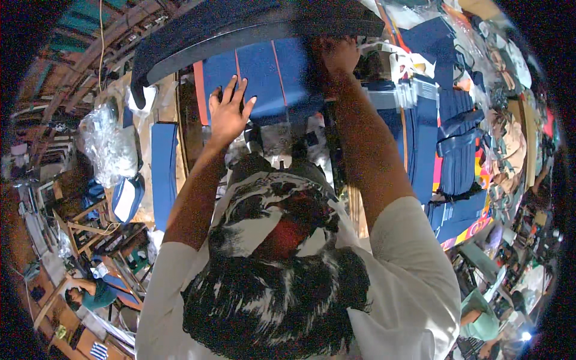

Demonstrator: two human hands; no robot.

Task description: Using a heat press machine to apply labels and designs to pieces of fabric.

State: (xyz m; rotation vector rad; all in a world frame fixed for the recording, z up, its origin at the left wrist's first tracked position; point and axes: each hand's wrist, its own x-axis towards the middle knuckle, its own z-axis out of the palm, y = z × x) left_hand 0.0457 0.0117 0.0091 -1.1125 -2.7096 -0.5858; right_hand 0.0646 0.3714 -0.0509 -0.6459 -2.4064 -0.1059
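Note:
A blue fabric-like panel (261,81) with thin reddish lines across it lies in front of me, its left edge orange-red. My left hand (230,114) rests palm down on its left part, fingers spread, holding nothing. Further forward and to the right, my right hand (340,55) reaches to the panel's shadowed right side, beneath a long dark curved bar (258,37). Shadow and the bar hide most of its fingers, so I cannot tell whether it grips anything.
On the left are a narrow blue strip (164,168) and crumpled clear plastic (111,144). Stacked blue pieces (459,150) lie at the right, beside heaped materials. One person in green (99,294) is at the lower left, another in light green (480,318) at the lower right.

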